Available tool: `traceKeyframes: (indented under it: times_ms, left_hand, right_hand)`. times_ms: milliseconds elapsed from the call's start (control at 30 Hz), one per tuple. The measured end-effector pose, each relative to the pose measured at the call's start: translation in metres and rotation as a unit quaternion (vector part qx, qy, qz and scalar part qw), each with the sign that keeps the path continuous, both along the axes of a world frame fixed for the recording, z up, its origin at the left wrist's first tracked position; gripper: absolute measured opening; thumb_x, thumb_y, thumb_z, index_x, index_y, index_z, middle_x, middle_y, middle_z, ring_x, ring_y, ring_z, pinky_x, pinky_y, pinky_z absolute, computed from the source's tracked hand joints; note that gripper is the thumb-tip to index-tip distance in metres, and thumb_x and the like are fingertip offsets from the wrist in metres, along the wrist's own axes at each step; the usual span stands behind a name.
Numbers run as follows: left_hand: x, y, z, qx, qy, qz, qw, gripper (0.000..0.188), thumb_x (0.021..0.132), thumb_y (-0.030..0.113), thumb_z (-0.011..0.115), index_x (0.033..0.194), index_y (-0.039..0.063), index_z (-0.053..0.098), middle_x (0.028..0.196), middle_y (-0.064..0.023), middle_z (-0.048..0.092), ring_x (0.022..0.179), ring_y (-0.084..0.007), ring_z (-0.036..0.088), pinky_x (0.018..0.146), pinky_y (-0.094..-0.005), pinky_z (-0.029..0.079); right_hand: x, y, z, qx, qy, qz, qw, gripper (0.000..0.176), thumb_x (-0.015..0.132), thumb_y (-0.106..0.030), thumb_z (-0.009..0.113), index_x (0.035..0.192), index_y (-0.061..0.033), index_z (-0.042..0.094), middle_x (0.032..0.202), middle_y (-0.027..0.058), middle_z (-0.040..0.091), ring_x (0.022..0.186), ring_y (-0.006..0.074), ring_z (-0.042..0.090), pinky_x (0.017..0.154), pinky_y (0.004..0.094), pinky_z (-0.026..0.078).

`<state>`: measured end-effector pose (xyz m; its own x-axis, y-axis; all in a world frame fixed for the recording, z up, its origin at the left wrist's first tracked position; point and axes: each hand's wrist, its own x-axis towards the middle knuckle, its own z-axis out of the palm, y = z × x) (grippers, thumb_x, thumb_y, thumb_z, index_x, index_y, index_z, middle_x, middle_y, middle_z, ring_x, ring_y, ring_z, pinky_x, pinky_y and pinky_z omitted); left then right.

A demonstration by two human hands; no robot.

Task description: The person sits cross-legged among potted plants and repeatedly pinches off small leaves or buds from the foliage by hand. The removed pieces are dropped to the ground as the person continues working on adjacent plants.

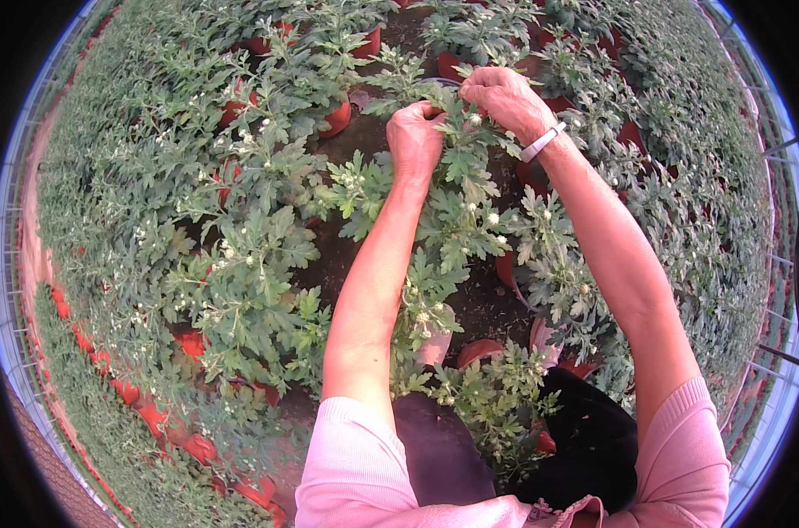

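Observation:
Both my hands are at the top of a leafy potted chrysanthemum (pixel 462 165) with pale round buds. My left hand (pixel 415 140) is on its left side, thumb and fingers pinched together at a shoot among the leaves. Across from it, my right hand (pixel 505 102), a white band (pixel 543 142) on its wrist, has its fingertips closed at the same plant's upper leaves. Leaves and fingers hide exactly what lies between the fingertips. A whitish bud cluster (pixel 475 119) shows between the two hands.
Budded chrysanthemums in red pots (pixel 338 120) crowd both sides. Dark soil (pixel 482 303) shows between them. Another budded plant (pixel 498 396) stands between my dark-clothed legs (pixel 439 442). Red pots (pixel 152 417) line a row at lower left.

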<state>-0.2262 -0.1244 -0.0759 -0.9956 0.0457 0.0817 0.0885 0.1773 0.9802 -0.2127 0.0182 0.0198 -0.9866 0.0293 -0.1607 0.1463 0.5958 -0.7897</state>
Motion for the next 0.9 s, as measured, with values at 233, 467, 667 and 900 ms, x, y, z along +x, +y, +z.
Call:
traceKeyframes:
  times_ms: [233,467,667,900]
  left_hand:
    - [0.000,0.001,0.004,-0.032,0.004,0.003,0.999,0.015,0.072,0.014,0.072,0.083,0.004,0.072,0.070,-0.0140,0.068,0.060,-0.0208,0.064,0.060,-0.0329,0.047]
    - [0.001,0.000,0.012,-0.099,0.001,0.011,0.995,0.015,0.071,0.015,0.070,0.083,0.006,0.072,0.070,-0.0150,0.066,0.060,-0.0236,0.064,0.060,-0.0342,0.047]
    - [-0.005,-0.009,0.008,-0.032,-0.002,-0.032,0.999,0.014,0.070,0.010,0.070,0.083,0.004,0.072,0.069,-0.0087,0.067,0.058,-0.0145,0.060,0.056,-0.0301,0.045]
    - [-0.041,-0.026,-0.004,0.102,-0.148,0.063,0.982,0.033,0.074,0.001,0.067,0.107,-0.001,0.062,0.079,-0.0031,0.064,0.057,-0.0073,0.056,0.045,-0.0199,0.041]
  right_hand:
    - [-0.016,0.004,0.009,0.200,0.193,0.125,0.953,0.031,0.074,-0.025,0.070,0.098,-0.0071,0.065,0.093,0.0115,0.065,0.087,0.0294,0.064,0.075,0.0416,0.050]
    - [-0.016,-0.007,0.006,0.358,0.223,0.227,0.878,0.021,0.070,-0.013,0.063,0.090,-0.0068,0.063,0.093,0.0128,0.061,0.086,0.0328,0.061,0.073,0.0407,0.048]
    - [-0.019,-0.010,0.001,0.194,0.131,0.096,0.967,0.018,0.067,-0.015,0.063,0.082,-0.0059,0.069,0.077,0.0135,0.067,0.073,0.0281,0.064,0.068,0.0375,0.050]
    - [-0.023,-0.007,0.012,0.041,-0.001,0.030,0.999,0.024,0.075,-0.026,0.071,0.090,-0.0079,0.073,0.082,0.0043,0.070,0.080,0.0145,0.063,0.072,0.0278,0.048]
